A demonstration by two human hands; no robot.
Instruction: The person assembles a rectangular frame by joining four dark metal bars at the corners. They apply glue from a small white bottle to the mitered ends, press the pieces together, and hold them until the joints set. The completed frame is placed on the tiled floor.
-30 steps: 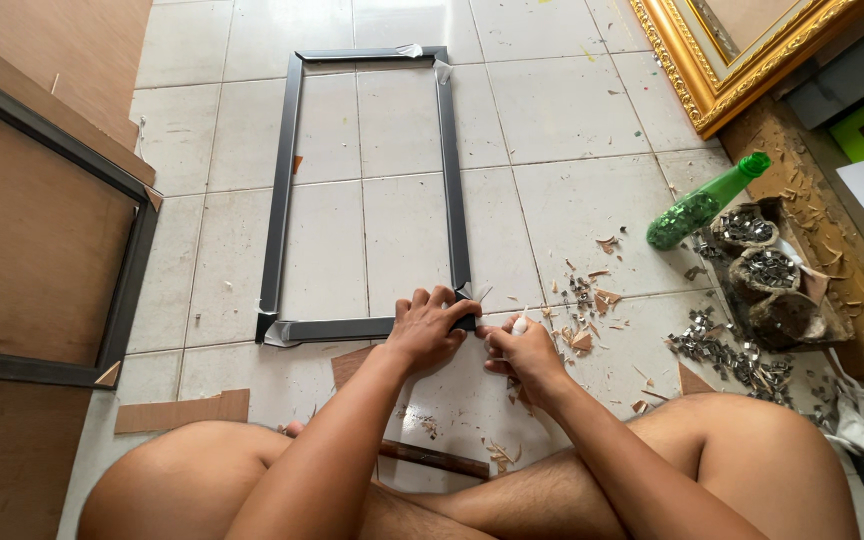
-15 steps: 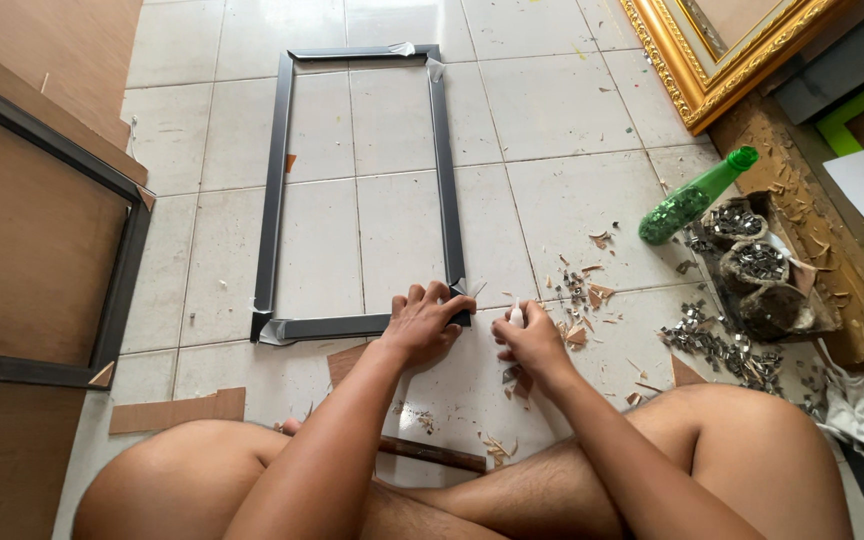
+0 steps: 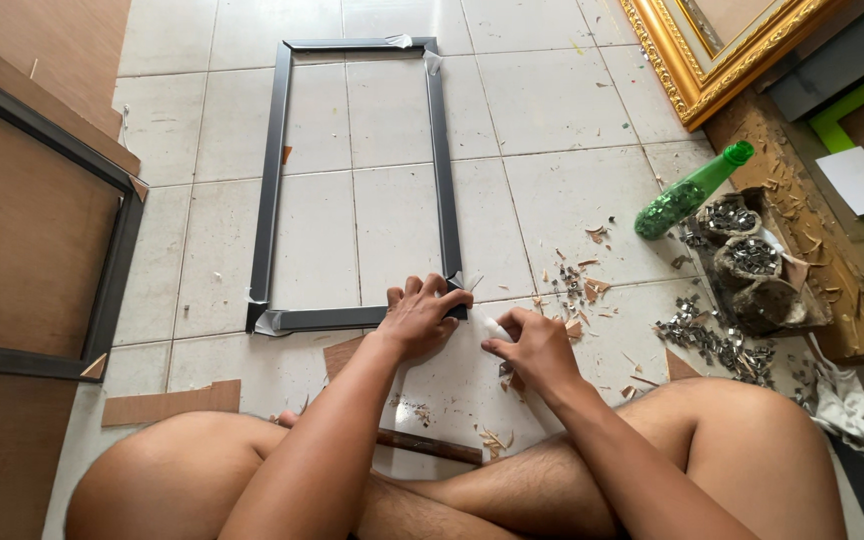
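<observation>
A dark grey rectangular picture frame (image 3: 274, 180) lies flat on the tiled floor in front of my crossed legs. My left hand (image 3: 420, 318) presses down on its near right corner, fingers spread over the joint. My right hand (image 3: 534, 348) is just to the right of that corner, pinching a small white object (image 3: 498, 328) between thumb and fingers. Bits of pale tape stick to the frame's corners.
A green bottle (image 3: 690, 192) lies at the right beside bowls of small metal pieces (image 3: 742, 255). Wood chips (image 3: 582, 290) litter the tiles. A hammer handle (image 3: 427, 445) lies by my legs. A gold frame (image 3: 692, 70) and a brown backed frame (image 3: 42, 240) flank the floor.
My view has shifted slightly. My right hand has drawn a little away from the frame corner toward me, while my left hand stays pressed on the corner.
</observation>
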